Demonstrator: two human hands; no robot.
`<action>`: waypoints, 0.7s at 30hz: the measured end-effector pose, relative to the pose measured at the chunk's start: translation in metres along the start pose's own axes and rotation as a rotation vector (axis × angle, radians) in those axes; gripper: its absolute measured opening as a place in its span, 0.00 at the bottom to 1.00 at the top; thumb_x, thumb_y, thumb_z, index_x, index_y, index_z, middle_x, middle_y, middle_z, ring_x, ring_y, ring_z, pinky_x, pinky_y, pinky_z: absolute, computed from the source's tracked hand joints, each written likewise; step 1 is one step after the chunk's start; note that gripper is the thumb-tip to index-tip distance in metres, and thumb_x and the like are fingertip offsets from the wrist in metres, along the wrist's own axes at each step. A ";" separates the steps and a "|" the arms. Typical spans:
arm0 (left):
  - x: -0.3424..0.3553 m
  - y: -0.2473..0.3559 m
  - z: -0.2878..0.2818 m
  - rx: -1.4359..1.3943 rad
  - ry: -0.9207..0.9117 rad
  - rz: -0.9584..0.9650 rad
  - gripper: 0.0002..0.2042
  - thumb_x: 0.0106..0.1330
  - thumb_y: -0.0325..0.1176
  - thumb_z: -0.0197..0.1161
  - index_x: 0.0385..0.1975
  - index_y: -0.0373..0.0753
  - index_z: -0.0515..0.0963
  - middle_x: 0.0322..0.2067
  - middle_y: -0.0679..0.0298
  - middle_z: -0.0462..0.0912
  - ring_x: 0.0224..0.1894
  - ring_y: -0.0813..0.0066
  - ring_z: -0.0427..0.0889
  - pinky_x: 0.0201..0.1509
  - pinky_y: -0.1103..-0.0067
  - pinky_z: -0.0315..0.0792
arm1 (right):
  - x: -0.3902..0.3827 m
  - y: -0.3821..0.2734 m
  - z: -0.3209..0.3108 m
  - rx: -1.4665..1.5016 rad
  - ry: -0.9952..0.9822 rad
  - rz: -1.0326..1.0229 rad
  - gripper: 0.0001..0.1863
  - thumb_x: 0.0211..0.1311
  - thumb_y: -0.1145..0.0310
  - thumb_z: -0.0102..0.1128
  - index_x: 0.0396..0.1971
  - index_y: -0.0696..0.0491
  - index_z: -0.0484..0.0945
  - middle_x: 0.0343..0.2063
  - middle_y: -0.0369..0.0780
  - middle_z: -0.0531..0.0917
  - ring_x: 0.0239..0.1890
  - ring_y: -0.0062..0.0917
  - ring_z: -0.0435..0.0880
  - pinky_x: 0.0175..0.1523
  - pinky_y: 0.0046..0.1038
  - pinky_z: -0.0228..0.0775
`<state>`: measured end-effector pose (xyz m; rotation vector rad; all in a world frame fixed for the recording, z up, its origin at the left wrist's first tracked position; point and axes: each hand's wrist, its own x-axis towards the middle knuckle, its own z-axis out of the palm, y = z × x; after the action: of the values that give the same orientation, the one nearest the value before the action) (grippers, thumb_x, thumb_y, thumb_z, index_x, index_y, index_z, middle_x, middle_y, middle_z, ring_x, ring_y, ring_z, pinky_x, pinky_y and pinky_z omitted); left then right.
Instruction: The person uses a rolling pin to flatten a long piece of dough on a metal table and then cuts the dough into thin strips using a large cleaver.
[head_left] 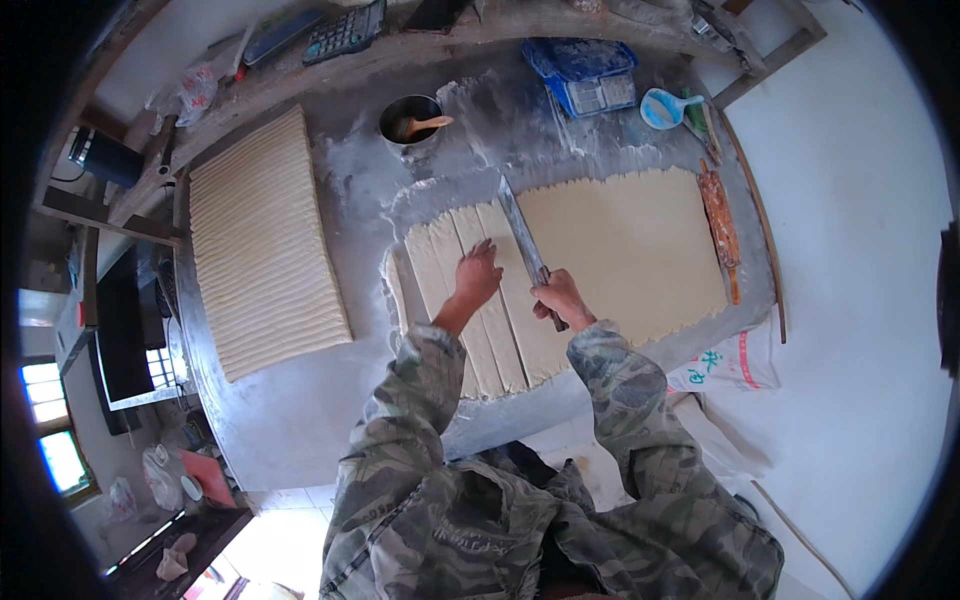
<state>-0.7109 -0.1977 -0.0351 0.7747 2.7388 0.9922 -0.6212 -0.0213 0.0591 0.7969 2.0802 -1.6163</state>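
While my right hand point(562, 297) is wrapped tight around the handle of the long knife point(523, 236), its blade lies across the rolled dough sheet point(620, 250) near the table's middle. My left hand point(477, 276) presses flat on the cut strips point(480, 310), fingers point(482, 250) together, just beside the blade. Risk noted: those fingertips sit close to the edge, and a sideways slip could nick them; a skewed stroke would give uneven strips. Toward the far edge stands a metal cup point(410, 118). A rolling pin point(720, 225) lies along the right edge. Stacked strips point(262, 245) fill the left side. Open room remains at the near-left corner.
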 end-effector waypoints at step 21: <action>0.031 0.010 0.000 0.428 -0.256 0.089 0.47 0.54 0.53 0.68 0.68 0.31 0.56 0.72 0.52 0.49 0.74 0.57 0.47 0.72 0.55 0.48 | -0.039 0.045 0.006 -0.070 0.037 0.189 0.06 0.51 0.78 0.52 0.23 0.68 0.73 0.15 0.50 0.80 0.14 0.31 0.83 0.15 0.31 0.72</action>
<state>-0.7332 -0.1756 -0.0278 1.0104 2.7314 0.2831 -0.5625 -0.0268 0.0479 0.9745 2.0071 -1.4310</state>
